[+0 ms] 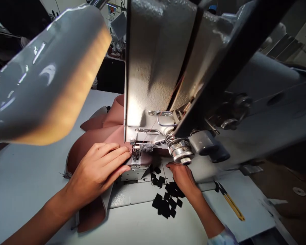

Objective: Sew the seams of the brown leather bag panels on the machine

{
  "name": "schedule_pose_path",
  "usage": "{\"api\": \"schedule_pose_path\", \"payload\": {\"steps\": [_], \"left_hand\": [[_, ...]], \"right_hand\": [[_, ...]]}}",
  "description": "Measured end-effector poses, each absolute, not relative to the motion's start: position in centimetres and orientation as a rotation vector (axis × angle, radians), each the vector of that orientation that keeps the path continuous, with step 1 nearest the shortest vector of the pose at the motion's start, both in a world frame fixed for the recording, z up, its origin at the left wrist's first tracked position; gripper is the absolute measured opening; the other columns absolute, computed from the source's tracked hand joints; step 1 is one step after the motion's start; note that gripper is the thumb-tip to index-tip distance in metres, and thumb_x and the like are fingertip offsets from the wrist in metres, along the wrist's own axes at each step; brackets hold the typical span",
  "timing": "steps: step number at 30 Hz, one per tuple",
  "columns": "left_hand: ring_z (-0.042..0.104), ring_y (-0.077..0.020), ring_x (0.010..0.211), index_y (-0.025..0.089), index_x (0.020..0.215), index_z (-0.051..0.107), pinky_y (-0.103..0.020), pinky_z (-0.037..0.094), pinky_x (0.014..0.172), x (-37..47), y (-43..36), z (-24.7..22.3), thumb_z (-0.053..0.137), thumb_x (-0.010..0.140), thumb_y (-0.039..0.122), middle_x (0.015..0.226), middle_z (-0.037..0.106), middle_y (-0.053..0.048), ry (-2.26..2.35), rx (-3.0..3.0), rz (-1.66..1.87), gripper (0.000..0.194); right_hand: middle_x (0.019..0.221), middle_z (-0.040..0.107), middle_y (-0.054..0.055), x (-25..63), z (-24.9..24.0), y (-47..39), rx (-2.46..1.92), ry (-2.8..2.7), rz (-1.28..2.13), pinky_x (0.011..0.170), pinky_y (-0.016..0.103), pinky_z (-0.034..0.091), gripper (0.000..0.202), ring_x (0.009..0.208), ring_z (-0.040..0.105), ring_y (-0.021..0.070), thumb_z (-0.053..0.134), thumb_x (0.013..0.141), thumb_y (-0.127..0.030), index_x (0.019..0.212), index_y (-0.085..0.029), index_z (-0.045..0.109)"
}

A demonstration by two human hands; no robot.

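The left hand [97, 170] lies flat on the smooth, matte pink-brown material [91, 139], its fingers extended and pressed together, tips beside the metal presser foot [136, 153]. The material curls in soft folds on the pale tabletop [28, 197], left of and beneath the sewing machine [153, 68], whose cream casing is pebbled. The right hand [183, 177] is near the round, ridged metal knob [181, 151], its fingers curled; whether they grip anything cannot be told. Small black squares [165, 204], flat and matte, overlap beside it. Farther right lies a slim yellow cutter [232, 204].
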State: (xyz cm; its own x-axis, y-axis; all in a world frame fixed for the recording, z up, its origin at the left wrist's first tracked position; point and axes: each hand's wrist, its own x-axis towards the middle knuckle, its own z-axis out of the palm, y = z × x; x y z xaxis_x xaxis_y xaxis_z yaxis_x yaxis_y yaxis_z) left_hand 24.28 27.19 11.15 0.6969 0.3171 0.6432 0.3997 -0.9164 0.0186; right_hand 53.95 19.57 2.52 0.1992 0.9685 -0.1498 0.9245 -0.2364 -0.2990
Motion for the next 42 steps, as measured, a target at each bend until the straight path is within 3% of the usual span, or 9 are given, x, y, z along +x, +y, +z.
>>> {"api": "schedule_pose_path", "payload": {"steps": [3,7,11,17,25,33,37,42], "left_hand": [[0.051,-0.0239,0.100,0.014,0.113,0.056,-0.038,0.036,0.083,24.3,27.1,11.3,0.051,0.095,0.023,0.112,0.062,-0.006,-0.604,-2.798,-1.004,0.021],[0.051,-0.0226,0.102,0.014,0.115,0.055,-0.036,0.037,0.082,24.2,26.9,11.9,0.048,0.096,0.022,0.114,0.061,-0.005,-0.587,-2.826,-0.960,0.022],[0.051,-0.0223,0.103,0.014,0.117,0.054,-0.036,0.038,0.083,23.8,27.2,12.8,0.045,0.094,0.016,0.116,0.061,-0.005,-0.546,-2.878,-0.860,0.025],[0.049,-0.0231,0.116,0.017,0.127,0.050,-0.039,0.040,0.094,22.7,28.3,13.3,0.036,0.079,-0.001,0.129,0.055,-0.003,-0.477,-2.986,-0.677,0.053],[0.053,-0.0167,0.116,0.022,0.124,0.053,-0.033,0.042,0.098,22.6,29.5,12.5,0.029,0.098,0.011,0.128,0.056,0.001,-0.531,-3.046,-0.826,0.038],[0.051,-0.0155,0.122,0.024,0.123,0.058,-0.030,0.044,0.102,23.0,30.3,12.3,0.036,0.101,0.028,0.129,0.056,0.003,-0.719,-3.143,-0.997,0.031],[0.050,-0.0138,0.122,0.024,0.118,0.062,-0.030,0.039,0.108,23.2,30.3,12.5,0.035,0.101,0.035,0.127,0.057,0.003,-0.787,-3.155,-1.050,0.034],[0.052,-0.0135,0.120,0.021,0.114,0.065,-0.029,0.038,0.108,23.6,30.3,12.8,0.033,0.101,0.032,0.125,0.059,0.000,-0.716,-3.125,-1.076,0.035]], "right_hand": [[0.099,0.068,0.005,54.1,1.8,19.9,-2.259,-1.886,0.498,0.081,0.029,0.045,0.031,0.088,0.062,0.0148,0.047,0.086,-0.004,0.104,-0.018,0.067],[0.096,0.067,0.004,53.2,1.3,20.6,-2.167,-1.965,0.476,0.084,0.032,0.045,0.018,0.092,0.060,0.0165,0.052,0.091,-0.021,0.095,-0.017,0.069],[0.104,0.064,0.005,51.9,1.0,21.5,-2.047,-2.116,0.479,0.090,0.034,0.042,0.014,0.105,0.055,0.0181,0.057,0.086,-0.016,0.095,-0.017,0.068],[0.098,0.063,0.007,51.5,0.5,22.1,-2.054,-2.197,0.481,0.086,0.034,0.045,0.011,0.098,0.058,0.0175,0.055,0.087,-0.016,0.090,-0.011,0.064],[0.086,0.064,0.005,51.8,0.2,21.6,-2.074,-2.195,0.396,0.079,0.032,0.046,0.009,0.085,0.059,0.0158,0.053,0.086,-0.012,0.084,-0.012,0.062],[0.072,0.067,0.001,52.1,1.1,20.4,-1.805,-2.031,0.335,0.060,0.021,0.044,0.016,0.065,0.061,0.0129,0.053,0.083,-0.005,0.085,-0.015,0.065],[0.082,0.068,0.001,50.7,4.0,19.9,-1.535,-1.883,0.154,0.070,0.021,0.048,0.010,0.078,0.063,0.0128,0.059,0.083,-0.010,0.082,-0.017,0.066],[0.078,0.065,0.000,46.3,8.4,19.0,-1.198,-1.723,-0.189,0.074,0.026,0.046,0.010,0.075,0.058,0.0121,0.061,0.084,-0.009,0.086,-0.019,0.061]]}}
